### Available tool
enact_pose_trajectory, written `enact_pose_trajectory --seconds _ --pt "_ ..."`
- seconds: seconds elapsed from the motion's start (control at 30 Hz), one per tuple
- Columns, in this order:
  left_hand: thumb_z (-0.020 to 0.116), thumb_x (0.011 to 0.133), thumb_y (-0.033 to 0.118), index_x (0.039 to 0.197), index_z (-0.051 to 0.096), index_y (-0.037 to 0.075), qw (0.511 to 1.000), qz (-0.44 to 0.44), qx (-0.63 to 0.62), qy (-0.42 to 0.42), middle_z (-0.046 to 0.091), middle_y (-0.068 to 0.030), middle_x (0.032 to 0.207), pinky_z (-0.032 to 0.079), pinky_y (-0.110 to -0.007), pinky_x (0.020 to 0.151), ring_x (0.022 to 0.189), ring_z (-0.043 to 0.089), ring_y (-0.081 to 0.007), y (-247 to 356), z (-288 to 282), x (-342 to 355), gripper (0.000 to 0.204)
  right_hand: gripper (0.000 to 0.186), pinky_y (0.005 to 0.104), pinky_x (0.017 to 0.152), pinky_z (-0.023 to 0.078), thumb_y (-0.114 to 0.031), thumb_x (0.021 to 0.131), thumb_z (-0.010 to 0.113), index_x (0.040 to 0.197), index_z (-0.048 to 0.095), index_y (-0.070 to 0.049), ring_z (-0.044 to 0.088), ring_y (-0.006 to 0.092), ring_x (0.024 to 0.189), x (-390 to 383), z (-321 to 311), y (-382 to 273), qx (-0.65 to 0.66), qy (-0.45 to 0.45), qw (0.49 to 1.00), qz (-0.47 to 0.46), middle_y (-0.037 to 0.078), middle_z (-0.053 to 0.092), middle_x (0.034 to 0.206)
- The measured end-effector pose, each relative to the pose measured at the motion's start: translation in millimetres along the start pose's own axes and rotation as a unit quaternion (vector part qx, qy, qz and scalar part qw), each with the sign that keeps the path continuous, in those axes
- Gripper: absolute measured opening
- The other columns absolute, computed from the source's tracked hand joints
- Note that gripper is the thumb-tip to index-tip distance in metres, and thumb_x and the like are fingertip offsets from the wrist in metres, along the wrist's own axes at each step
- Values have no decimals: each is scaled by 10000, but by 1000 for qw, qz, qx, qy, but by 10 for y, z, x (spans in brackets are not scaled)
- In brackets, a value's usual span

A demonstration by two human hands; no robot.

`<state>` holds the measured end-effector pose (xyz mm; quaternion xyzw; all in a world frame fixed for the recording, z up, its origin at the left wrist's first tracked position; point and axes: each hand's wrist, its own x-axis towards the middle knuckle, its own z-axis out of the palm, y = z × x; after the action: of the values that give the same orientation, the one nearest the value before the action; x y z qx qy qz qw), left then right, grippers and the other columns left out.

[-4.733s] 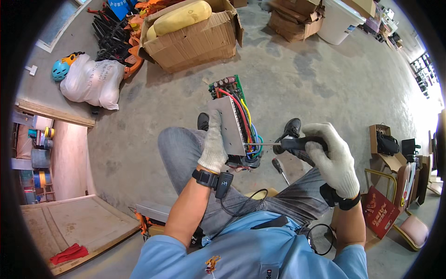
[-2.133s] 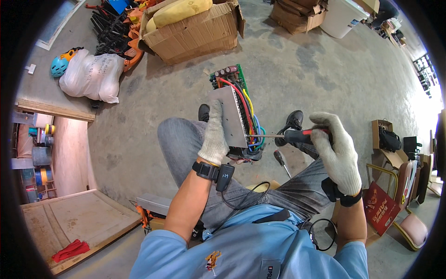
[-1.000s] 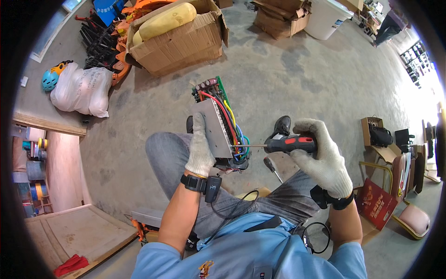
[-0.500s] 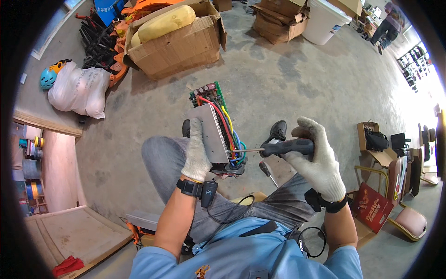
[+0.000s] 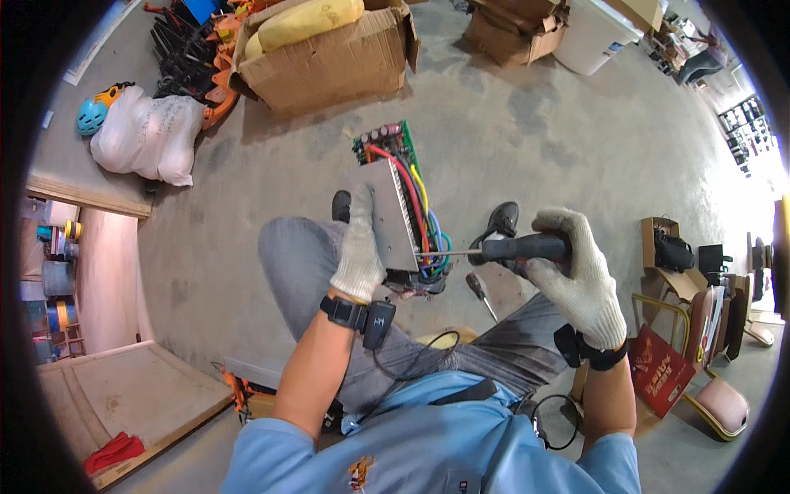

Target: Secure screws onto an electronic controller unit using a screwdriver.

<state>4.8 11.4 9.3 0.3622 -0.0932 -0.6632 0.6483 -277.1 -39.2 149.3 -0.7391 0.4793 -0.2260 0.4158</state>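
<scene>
My gloved left hand [image 5: 360, 251] grips a circuit-board unit with a flat grey metal plate [image 5: 390, 218], its thumb lying along the plate. Red, yellow, blue and green wires run down the unit's right side, and a green board with capacitors shows at its far end. In my gloved right hand [image 5: 580, 276] is a screwdriver [image 5: 527, 249] with a dark, thick handle. Its shaft points left, and the tip meets the plate's lower right edge beside the wires. Fingers and thumb of that hand close on the handle's end.
A second screwdriver [image 5: 481, 295] lies below, between my legs. Ahead stand a cardboard box [image 5: 329, 70] with a yellow roll, folded cartons [image 5: 514, 37] and a white tub [image 5: 594, 37]. Left are a white bag [image 5: 148, 136] and a wooden board [image 5: 132, 403]; right, chairs [image 5: 724, 403] and a red box [image 5: 660, 370].
The view has shifted slightly, so most things sit a little right and higher. Both hands keep their holds, and the screwdriver tip stays at the plate's edge.
</scene>
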Motion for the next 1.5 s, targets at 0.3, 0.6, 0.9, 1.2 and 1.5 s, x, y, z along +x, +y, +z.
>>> enact_pose_trajectory --seconds 0.3,0.6,0.9,1.2,1.5 --pt "455 1016 757 1421 600 127 998 22 16 49 723 -132 1215 681 -475 877 1034 757 -268 -27 -13 57 763 438 341 1000 535 -77 888 785 1292 623 -25 689 194 1105 11 10 -77 -8 26 1000 14 109 718 1182" --pt "514 1002 733 1432 607 158 999 30 10 18 733 -100 1258 682 -417 895 1065 762 -232 -32 -41 68 724 390 345 968 547 -55 860 787 1218 635 -26 705 227 1079 -66 70 -196 -47 58 997 -32 120 693 1151" --pt "483 999 770 1463 573 145 999 26 23 20 702 -126 1285 652 -504 947 1119 730 -284 -36 -57 69 784 383 339 941 561 -51 851 806 1192 635 -18 716 234 1064 -89 119 -130 -48 71 994 -70 119 678 1151" --pt "482 972 810 1452 576 122 999 22 23 33 703 -155 1249 665 -516 898 1068 740 -310 -22 19 47 844 433 345 940 560 -41 851 795 1250 627 -16 693 218 1080 -99 126 -193 -25 49 995 -80 124 646 1195" --pt "490 950 833 1439 580 104 1000 5 6 21 708 -156 1228 666 -516 895 1057 742 -317 -9 31 31 883 510 357 915 575 -32 855 780 1344 637 -43 730 309 1016 -113 14 -110 -118 -2 983 -142 154 676 1168"
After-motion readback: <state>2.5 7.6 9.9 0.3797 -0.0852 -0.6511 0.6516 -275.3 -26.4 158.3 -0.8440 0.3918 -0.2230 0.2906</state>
